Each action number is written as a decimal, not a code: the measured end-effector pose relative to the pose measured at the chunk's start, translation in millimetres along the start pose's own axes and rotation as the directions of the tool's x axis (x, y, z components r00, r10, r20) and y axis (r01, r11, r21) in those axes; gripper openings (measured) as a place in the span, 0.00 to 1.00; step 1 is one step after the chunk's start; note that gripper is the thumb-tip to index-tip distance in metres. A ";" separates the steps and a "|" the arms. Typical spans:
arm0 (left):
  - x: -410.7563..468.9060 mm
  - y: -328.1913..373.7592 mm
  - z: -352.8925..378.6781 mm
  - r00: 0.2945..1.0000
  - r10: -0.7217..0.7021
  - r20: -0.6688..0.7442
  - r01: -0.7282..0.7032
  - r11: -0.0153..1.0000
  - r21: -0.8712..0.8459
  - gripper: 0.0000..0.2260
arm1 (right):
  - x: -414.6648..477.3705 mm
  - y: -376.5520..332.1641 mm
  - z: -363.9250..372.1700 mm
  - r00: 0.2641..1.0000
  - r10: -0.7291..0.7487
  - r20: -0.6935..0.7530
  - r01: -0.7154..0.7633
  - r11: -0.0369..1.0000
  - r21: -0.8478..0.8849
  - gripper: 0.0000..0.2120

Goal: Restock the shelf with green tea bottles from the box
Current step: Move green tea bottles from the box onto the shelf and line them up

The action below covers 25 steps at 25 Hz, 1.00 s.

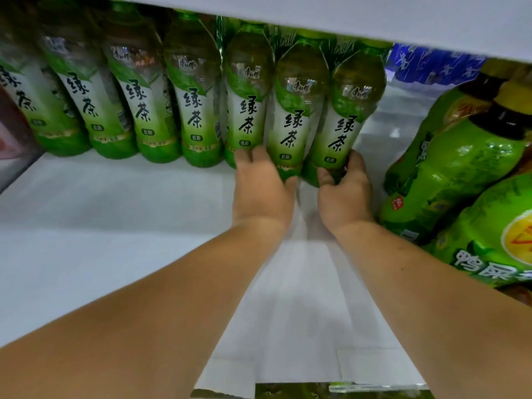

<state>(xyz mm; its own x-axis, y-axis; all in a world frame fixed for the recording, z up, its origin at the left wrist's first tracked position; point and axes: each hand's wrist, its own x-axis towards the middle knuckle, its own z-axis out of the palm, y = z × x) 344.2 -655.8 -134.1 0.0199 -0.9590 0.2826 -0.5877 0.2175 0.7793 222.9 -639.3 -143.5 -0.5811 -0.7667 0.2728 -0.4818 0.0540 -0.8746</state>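
Nearest the camera, a shiny green-printed strip [331, 388] runs along the front edge of the white shelf board [115, 226], and both bare forearms reach over it toward the back. The left hand [260, 188] grasps the base of a green tea bottle [293, 119] — fingers round its left side, thumb curled across the front near the bottom. Just beside it, the right hand [345, 194] clasps the base of the end bottle [345, 122], thumb in front and fingers wrapped round the right side. Both bottles touch each other, bases down at the board. Their long axes are near vertical, tops leaning slightly right (the wide lens may add to that), with caps up under the upper shelf [345, 15] and labels facing the camera. They close the right end of a row of green tea bottles [195, 110], all upright alike, at the back of the board. To the right lie larger green bottles [460, 174] — tilted, in shiny wrap. Beyond them blue packs [431, 63] show.
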 end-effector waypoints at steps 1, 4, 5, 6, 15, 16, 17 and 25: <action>-2.3 -3.4 -0.2 0.999 -0.032 -0.008 0.032 0.999 -0.035 0.22 | -0.8 0.2 -0.1 1.000 -0.009 -0.006 0.009 1.000 -0.015 0.17; 1.6 -4.3 1.6 0.994 -0.106 -0.019 0.105 0.994 -0.021 0.16 | 0.8 4.5 -0.8 1.000 -0.011 -0.020 0.011 0.999 -0.049 0.14; 4.2 -2.3 2.1 0.994 -0.108 -0.013 0.109 0.994 0.005 0.15 | 2.0 5.4 -1.1 1.000 -0.004 -0.023 0.003 0.999 -0.052 0.13; 5.7 0.0 2.8 0.995 -0.104 -0.009 0.104 0.994 0.038 0.15 | 3.0 6.1 -0.6 1.000 0.001 -0.026 -0.002 0.999 -0.052 0.13; 11.2 3.1 9.6 0.995 -0.070 -0.068 0.084 0.970 0.228 0.18 | 9.5 7.5 3.1 0.998 0.054 0.011 -0.054 0.998 -0.022 0.12; 10.9 3.4 10.4 0.995 -0.066 -0.072 0.081 0.971 0.227 0.18 | 11.2 7.4 3.1 0.998 0.067 0.015 -0.066 0.997 -0.033 0.11; 10.5 3.2 10.8 0.995 -0.061 -0.077 0.077 0.971 0.228 0.18 | 12.4 6.2 3.8 0.996 0.081 0.023 -0.080 0.996 -0.046 0.12; 9.9 -0.3 14.3 0.995 -0.039 -0.096 0.060 0.974 0.219 0.18 | 26.7 -2.1 8.4 0.957 0.277 0.088 -0.263 0.954 -0.143 0.14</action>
<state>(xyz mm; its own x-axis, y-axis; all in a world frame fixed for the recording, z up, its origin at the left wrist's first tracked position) 333.0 -667.9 -139.5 0.1208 -0.9449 0.3043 -0.7485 0.1147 0.6532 213.9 -665.2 -137.8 -0.6321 -0.7747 -0.0166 -0.4002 0.3447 -0.8491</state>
